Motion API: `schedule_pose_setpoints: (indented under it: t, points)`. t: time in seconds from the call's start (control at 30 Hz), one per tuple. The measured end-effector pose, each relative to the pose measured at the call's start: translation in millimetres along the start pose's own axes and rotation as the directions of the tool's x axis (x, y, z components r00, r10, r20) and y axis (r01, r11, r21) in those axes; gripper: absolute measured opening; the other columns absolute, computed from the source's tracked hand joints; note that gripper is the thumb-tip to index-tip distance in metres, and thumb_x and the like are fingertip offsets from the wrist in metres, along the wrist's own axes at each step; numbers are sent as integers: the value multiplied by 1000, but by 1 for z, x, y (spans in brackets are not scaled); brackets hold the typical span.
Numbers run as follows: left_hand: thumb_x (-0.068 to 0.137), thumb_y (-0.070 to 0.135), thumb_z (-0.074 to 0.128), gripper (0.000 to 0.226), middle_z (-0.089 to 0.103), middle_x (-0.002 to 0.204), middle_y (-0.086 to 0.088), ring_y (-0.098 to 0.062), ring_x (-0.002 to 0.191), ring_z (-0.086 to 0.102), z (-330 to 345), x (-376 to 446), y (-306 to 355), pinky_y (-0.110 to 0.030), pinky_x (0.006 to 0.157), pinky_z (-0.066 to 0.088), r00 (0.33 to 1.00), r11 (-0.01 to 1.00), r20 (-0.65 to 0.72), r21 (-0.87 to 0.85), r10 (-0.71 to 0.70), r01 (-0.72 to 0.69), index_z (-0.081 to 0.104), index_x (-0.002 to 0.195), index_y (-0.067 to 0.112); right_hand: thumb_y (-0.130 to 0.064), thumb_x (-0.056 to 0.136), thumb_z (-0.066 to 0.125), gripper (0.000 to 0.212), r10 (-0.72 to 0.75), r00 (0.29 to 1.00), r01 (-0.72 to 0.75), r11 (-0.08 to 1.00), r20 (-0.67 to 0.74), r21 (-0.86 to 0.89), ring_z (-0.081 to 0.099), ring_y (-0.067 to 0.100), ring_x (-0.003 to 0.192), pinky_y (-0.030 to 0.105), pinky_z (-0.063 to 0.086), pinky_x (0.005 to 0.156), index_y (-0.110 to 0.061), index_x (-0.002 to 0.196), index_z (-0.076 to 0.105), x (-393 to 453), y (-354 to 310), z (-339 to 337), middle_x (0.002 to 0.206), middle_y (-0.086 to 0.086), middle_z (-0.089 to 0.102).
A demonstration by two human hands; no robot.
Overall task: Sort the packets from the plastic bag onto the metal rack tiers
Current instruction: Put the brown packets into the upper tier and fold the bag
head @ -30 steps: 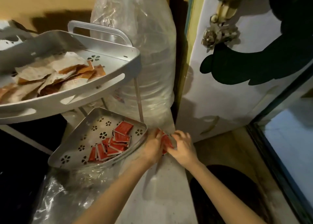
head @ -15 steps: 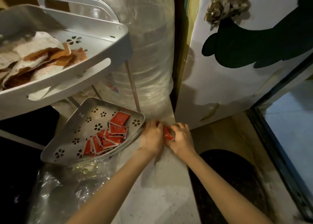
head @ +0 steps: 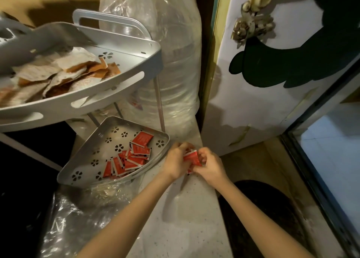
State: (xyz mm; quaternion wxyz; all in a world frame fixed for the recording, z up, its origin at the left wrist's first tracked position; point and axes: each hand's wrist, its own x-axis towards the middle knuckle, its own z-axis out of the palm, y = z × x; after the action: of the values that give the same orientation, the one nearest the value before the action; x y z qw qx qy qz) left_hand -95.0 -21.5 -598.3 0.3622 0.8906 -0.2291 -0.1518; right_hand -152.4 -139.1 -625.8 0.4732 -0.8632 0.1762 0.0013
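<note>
Left hand: the left hand (head: 176, 161) is seen just right of the lower tier's rim, its fingers curled shut on a small bunch of red packets (head: 192, 159).
Right hand: the right hand (head: 211, 165) is pressed against the same bunch from the other side, fingers bent and pinched on it; the two hands are touching over the packets.
Held packets: the bunch is held between both hands just above the pale speckled table (head: 187, 218); how many packets are in it cannot be told.
Lower tier: on the lower tier (head: 93, 150) of the metal rack, a loose overlapping heap of red packets (head: 134, 155) is gathered toward the right corner; the left part of the perforated floor is bare.
Upper tier: the upper tier (head: 116, 86) is filled with white and brown packets (head: 64, 74), piled flat and overlapping.
Plastic bag: a crumpled clear plastic bag (head: 78, 215) is lying on the table under and in front of the lower tier.
Behind the rack: a tall bundle wrapped in clear plastic (head: 165, 63) is stood upright on the table, just beside the rack's rear post.
Right side: a white panel (head: 263, 111) with a dark shape is seen beside the table.
</note>
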Motion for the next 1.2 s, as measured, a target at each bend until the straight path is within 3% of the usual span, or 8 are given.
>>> schedule_pose_setpoints:
  t: [0.13, 0.27, 0.43, 0.57, 0.77, 0.87, 1.0, 1.2]
  points:
    - [76, 13, 68, 30, 69, 98, -5, -14, 84, 62, -31, -13, 8, -21, 74, 45, 996, 989, -3, -119, 85, -85, 66, 106, 11, -11, 72, 75, 32, -52, 996, 38, 983, 73, 179, 65, 12, 88, 23, 51, 79, -23, 97, 60, -2, -18, -7, 94, 1, 68]
    - [76, 24, 70, 29, 69, 94, 3, -11, 85, 63, -70, -28, 1, -24, 74, 48, 999, 980, -35, -191, 42, -48, 68, 104, 18, -7, 75, 73, 36, -115, 990, 88, 956, 81, 280, 61, -1, 83, 10, 49, 73, -11, 109, 62, 0, -55, -9, 92, -4, 66]
    - [82, 13, 62, 18, 67, 87, 13, 0, 81, 62, -116, -46, -15, -16, 77, 51, 974, 968, -226, -245, -3, -54, 67, 95, 24, -4, 84, 61, 26, -190, 977, 148, 927, 93, 344, 62, 2, 86, 20, 49, 85, -22, 104, 58, 13, -102, 6, 93, -7, 64]
    - [83, 0, 61, 31, 57, 85, 14, -6, 80, 59, -136, -50, -48, -19, 71, 51, 907, 924, -374, -380, -194, 41, 57, 106, 20, -13, 87, 58, 24, -170, 968, 127, 966, 185, 225, 62, 20, 102, 39, 48, 95, -16, 111, 56, 29, -125, 34, 109, 5, 66]
    - [86, 4, 58, 19, 63, 106, -11, -27, 96, 62, -134, -49, -100, -39, 84, 53, 826, 877, -400, -430, -397, 214, 59, 105, 4, -33, 83, 64, 33, -123, 974, 134, 990, 189, -46, 61, 16, 95, 27, 51, 79, -20, 108, 48, 40, -143, 81, 99, -7, 61]
    - [88, 5, 56, 17, 60, 102, -6, -22, 94, 59, -132, -50, -112, -33, 82, 49, 815, 879, -395, -395, -425, 267, 58, 104, 3, -27, 81, 67, 24, -151, 947, 147, 988, 283, 35, 64, 17, 90, 18, 48, 66, -13, 97, 55, 41, -145, 96, 89, -6, 61]
    - [87, 10, 58, 10, 62, 97, -8, -22, 91, 60, -126, -54, -124, -26, 78, 47, 820, 919, -429, -277, -380, 281, 61, 94, 2, -36, 80, 66, 26, -224, 956, 252, 958, 190, -135, 63, 15, 78, 32, 54, 75, -12, 90, 63, 45, -143, 114, 87, 0, 65]
    - [89, 11, 54, 17, 59, 108, -9, -8, 90, 43, -126, -54, -127, -11, 74, 27, 826, 932, -439, -87, -352, 351, 64, 97, 1, -30, 80, 65, 21, -281, 951, 309, 890, 130, -335, 52, 18, 98, 32, 46, 86, -17, 96, 62, 50, -141, 124, 105, 2, 55]
